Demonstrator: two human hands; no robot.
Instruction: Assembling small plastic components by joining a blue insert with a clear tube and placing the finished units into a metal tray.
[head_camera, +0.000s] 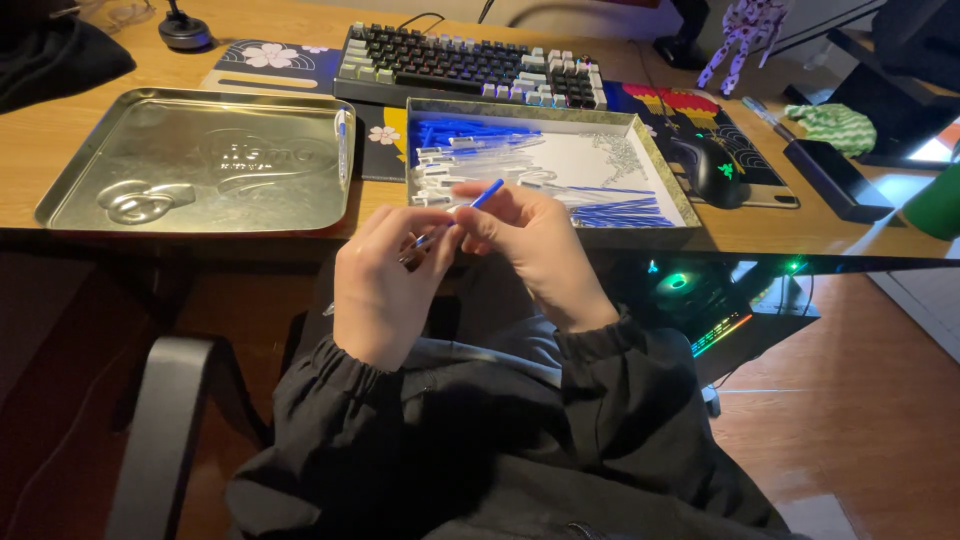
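My left hand (385, 280) and my right hand (530, 245) meet in front of my chest, just below the desk edge. Together they hold a thin pen (470, 205): the left fingers grip its clear barrel, and the right fingers pinch the blue end that sticks up. Right behind my hands stands a metal tin box (660, 165) with a white bottom. It holds blue caps at the back left, several clear pen barrels on the left, small springs at the back right, and blue refills at the front right.
A shallow metal tin lid (200, 160) lies at the left with one pen (342, 140) on its right rim. A keyboard (470, 65) sits behind the box, and a black mouse (710, 170) to its right. A chair armrest (160, 430) is at lower left.
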